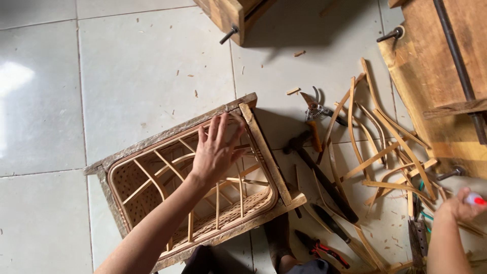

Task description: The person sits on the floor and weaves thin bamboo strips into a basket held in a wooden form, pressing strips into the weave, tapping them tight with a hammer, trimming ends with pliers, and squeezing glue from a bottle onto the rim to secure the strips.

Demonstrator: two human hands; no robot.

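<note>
A rectangular woven cane basket (152, 195) sits inside a rough wooden frame (264, 147) on the tiled floor, its open side toward me, showing thin bent ribs. My left hand (217, 149) lies flat with fingers spread on the ribs near the frame's upper right corner, holding nothing. At the right edge my right hand (462, 204) is closed around a small white object with a red tip (476, 199), just above a pile of cane strips.
Loose bent cane strips (385, 147) cover the floor on the right. Pruning shears (317, 109), a hammer (319, 175), a dark knife (329, 223) and red-handled pliers (324, 249) lie between basket and strips. Wooden furniture (441, 76) stands at the top right, another wooden piece (228, 15) at the top centre.
</note>
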